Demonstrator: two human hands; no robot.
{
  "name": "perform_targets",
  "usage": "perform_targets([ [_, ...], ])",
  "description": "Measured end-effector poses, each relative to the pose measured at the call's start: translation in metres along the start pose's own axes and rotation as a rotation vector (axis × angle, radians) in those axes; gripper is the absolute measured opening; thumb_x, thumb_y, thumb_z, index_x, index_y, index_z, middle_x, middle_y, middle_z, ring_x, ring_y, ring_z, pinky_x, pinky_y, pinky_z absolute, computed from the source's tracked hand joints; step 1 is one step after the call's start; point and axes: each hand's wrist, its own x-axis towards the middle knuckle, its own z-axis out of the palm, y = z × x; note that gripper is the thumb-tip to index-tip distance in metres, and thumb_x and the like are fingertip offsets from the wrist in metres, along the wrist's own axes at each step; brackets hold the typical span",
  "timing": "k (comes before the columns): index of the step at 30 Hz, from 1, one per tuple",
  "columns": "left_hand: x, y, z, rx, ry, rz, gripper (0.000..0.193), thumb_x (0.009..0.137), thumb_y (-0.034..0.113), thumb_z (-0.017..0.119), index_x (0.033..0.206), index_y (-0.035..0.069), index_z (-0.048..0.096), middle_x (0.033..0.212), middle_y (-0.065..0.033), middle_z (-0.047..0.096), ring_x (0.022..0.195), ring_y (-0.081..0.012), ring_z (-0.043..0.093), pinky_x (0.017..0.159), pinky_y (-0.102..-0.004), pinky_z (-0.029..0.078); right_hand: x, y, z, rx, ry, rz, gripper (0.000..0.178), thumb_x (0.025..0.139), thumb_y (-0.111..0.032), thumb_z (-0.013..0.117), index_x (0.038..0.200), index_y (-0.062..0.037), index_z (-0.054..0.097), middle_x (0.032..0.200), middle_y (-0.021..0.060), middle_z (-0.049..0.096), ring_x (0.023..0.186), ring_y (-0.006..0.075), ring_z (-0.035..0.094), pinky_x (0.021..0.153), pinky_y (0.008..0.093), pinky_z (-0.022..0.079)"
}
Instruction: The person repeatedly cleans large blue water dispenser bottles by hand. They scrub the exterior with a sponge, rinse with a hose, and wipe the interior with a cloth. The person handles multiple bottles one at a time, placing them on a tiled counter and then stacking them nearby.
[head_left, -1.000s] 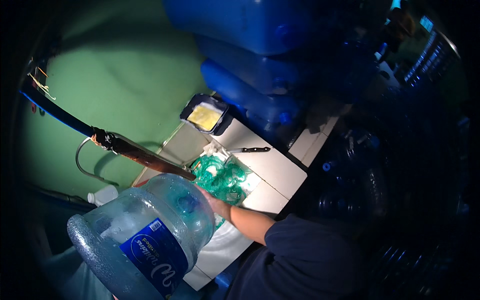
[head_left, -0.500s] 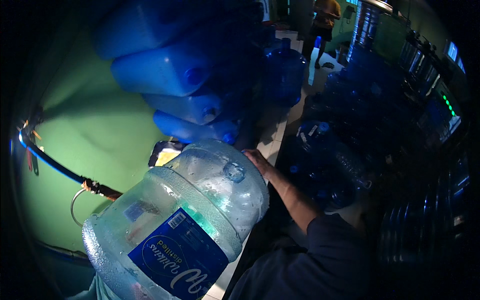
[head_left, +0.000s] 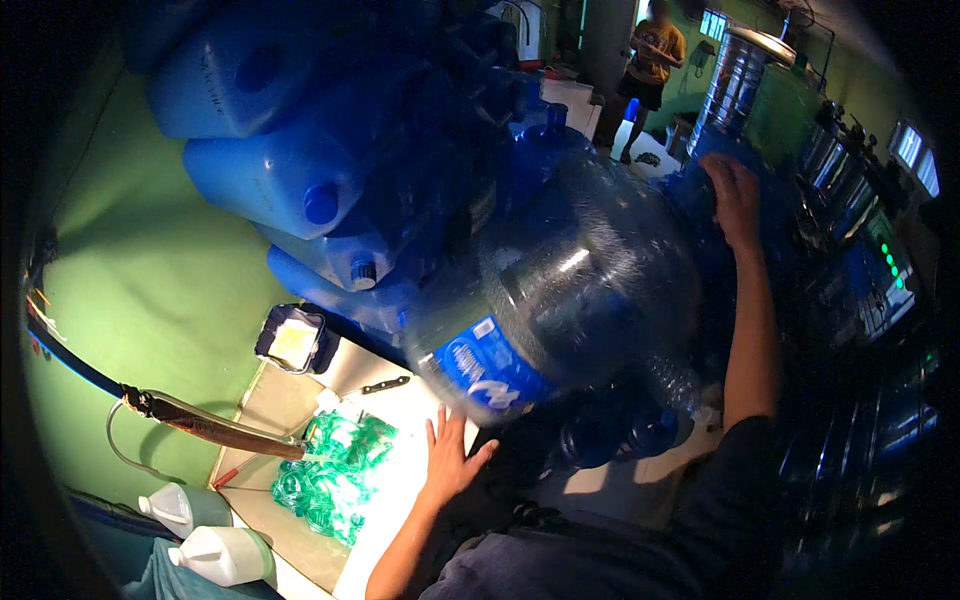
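A large clear water jug (head_left: 590, 290) with a blue label is tilted in the air in front of me, smeared by motion. My right hand (head_left: 735, 195) is at its far right edge, fingers curled; its exact contact with the jug is hard to make out. Just below the label, my left hand (head_left: 455, 460) is open with fingers spread, over the edge of a white ledge (head_left: 390, 515). Beside it on the ledge lies a heap of green plastic strips (head_left: 335, 470). A black-handled knife (head_left: 385, 385) rests above the heap.
Blue water jugs (head_left: 280, 180) are stacked along the left wall, and more stand on the floor. Two white plastic bottles (head_left: 225, 555) are at lower left, near a hose (head_left: 200, 430). A dark tray (head_left: 295, 338) sits at the ledge's end. Someone in an orange shirt (head_left: 655, 50) stands far back.
The clear jug has moved off the ledge, up and to the right, uncovering the green strips and knife. My right hand has risen to the right. My left hand has come into view.
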Motion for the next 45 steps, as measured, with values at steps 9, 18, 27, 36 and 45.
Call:
perform_targets([
  [9, -0.002, -0.094, 0.092, 0.331, -0.432, -0.222, 0.117, 0.077, 0.060, 0.070, 0.159, 0.013, 0.001, 0.163, -0.0253, -0.006, 0.150, -0.0469, -0.006, 0.113, -0.0707, -0.003, 0.075, 0.019, 0.170, -0.349, -0.076, -0.486, 0.044, 0.089, -0.041, 0.067, 0.108, -0.0017, 0.066, 0.102, 0.0203, 0.069, 0.091, 0.0376, 0.068, 0.081, 0.0463, 0.053],
  [18, 0.003, -0.101, 0.093, 0.184, -0.487, -0.281, 0.119, 0.077, 0.060, 0.071, 0.160, 0.014, -0.001, 0.162, -0.0265, -0.013, 0.148, -0.0482, -0.015, 0.112, -0.0695, -0.009, 0.055, 0.084, 0.294, -0.408, -0.197, -0.306, 0.048, 0.089, -0.041, 0.067, 0.116, -0.0012, 0.063, 0.113, 0.0205, 0.064, 0.101, 0.0395, 0.065, 0.084, 0.0475, 0.055],
  [27, 0.001, -0.099, 0.092, 0.173, -0.446, -0.283, 0.117, 0.073, 0.046, 0.073, 0.160, 0.014, 0.002, 0.163, -0.0262, -0.010, 0.149, -0.0478, -0.011, 0.113, -0.0682, -0.008, 0.048, 0.110, 0.327, -0.356, -0.357, -0.221, 0.084, 0.084, -0.056, 0.071, 0.142, -0.0026, 0.042, 0.135, 0.0281, 0.051, 0.119, 0.0437, 0.057, 0.094, 0.0471, 0.051],
  [36, 0.006, -0.088, 0.079, 0.157, -0.477, -0.310, 0.113, 0.077, 0.044, 0.073, 0.160, 0.014, 0.004, 0.163, -0.0259, -0.010, 0.149, -0.0453, -0.014, 0.114, -0.0641, -0.012, 0.005, 0.244, 0.210, -0.267, -0.922, 0.250, 0.097, 0.085, -0.066, 0.064, 0.146, 0.0042, 0.039, 0.142, 0.0242, 0.051, 0.129, 0.0371, 0.052, 0.108, 0.0450, 0.041],
  [45, 0.007, -0.089, 0.079, 0.136, -0.457, -0.312, 0.111, 0.076, 0.042, 0.071, 0.160, 0.013, 0.005, 0.163, -0.0261, -0.011, 0.149, -0.0472, -0.014, 0.113, -0.0661, -0.011, -0.199, 0.306, 0.164, -0.507, -0.800, 0.487, 0.077, 0.074, -0.038, 0.083, 0.136, -0.0062, 0.052, 0.142, 0.0202, 0.052, 0.128, 0.0387, 0.052, 0.106, 0.0448, 0.044],
])
